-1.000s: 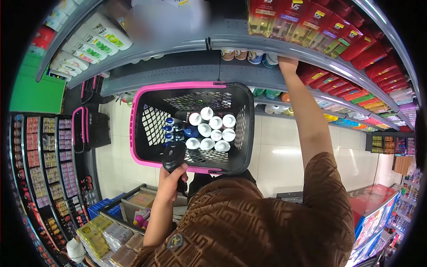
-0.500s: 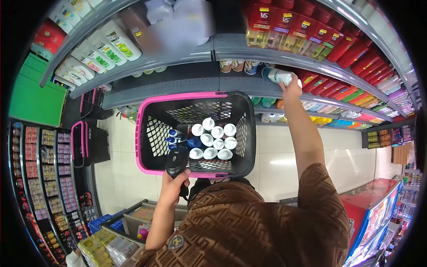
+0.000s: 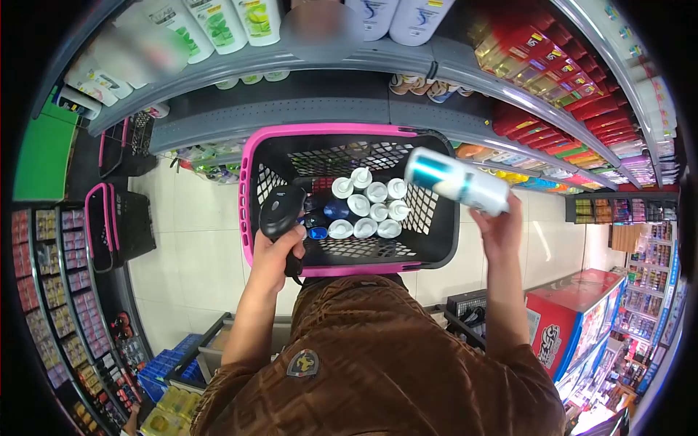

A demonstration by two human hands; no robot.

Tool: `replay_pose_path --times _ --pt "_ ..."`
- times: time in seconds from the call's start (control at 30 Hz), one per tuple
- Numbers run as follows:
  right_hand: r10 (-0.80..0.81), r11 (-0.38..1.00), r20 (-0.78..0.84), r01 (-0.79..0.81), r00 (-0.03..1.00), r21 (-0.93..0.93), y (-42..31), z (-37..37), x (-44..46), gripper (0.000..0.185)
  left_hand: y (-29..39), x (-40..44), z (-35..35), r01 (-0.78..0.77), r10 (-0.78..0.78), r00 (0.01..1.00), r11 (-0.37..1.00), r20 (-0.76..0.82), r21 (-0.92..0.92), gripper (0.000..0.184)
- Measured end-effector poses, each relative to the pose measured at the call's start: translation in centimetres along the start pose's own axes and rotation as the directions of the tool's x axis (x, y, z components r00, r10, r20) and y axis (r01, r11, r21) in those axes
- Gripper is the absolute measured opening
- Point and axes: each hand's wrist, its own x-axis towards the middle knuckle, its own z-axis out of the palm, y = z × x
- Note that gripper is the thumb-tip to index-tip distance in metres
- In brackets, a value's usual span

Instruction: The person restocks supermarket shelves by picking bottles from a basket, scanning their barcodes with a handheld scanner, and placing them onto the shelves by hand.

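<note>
My left hand [image 3: 273, 260] is closed around the handle of a black handheld barcode scanner [image 3: 282, 211], whose head sits over the left side of a shopping basket. My right hand [image 3: 502, 236] grips the right end of a white and teal shampoo bottle [image 3: 454, 180]. The bottle is tilted nearly sideways above the basket's right edge. The black mesh shopping basket [image 3: 334, 130] has a pink rim along its left part. Several white-capped bottles [image 3: 358, 206] stand inside it, with darker blue-topped items [image 3: 318, 232] at their left, partly hidden by the scanner.
Shelves beyond the basket carry white shampoo bottles [image 3: 218, 25] and red bottles [image 3: 538, 54]. A grey shelf edge [image 3: 291, 109] runs close behind the basket. Other baskets [image 3: 131, 225] stand at left, a red freezer [image 3: 574, 305] at right.
My right hand has brought the bottle from the lower shelf back toward the basket. The view has shifted, and the scanner in my left hand stays over the basket.
</note>
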Motion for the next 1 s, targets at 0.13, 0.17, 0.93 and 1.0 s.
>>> replay_pose_path --times 0.13,0.17,0.93,1.0 --pt "0.022 0.962 0.113 0.01 0.993 -0.273 8.5 8.2 2.2 0.054 0.9 -0.2 -3.5 0.042 -0.043 0.999 0.995 -0.012 -0.089 0.03" --pt "0.045 0.945 0.154 0.008 0.987 -0.326 11.2 10.0 3.3 0.056 1.0 -0.6 -4.3 0.043 -0.045 0.999 0.995 -0.022 -0.095 0.03" --pt "0.32 -0.16 0.289 0.352 0.902 -0.922 39.7 16.9 16.3 0.07 -0.5 -6.4 -10.8 0.263 -0.261 0.96 0.965 -0.101 0.003 0.028" --pt "0.335 -0.168 0.277 0.347 0.901 -0.923 39.3 16.9 16.2 0.07 -0.3 -6.5 -10.4 0.259 -0.256 0.962 0.966 -0.095 0.022 0.038"
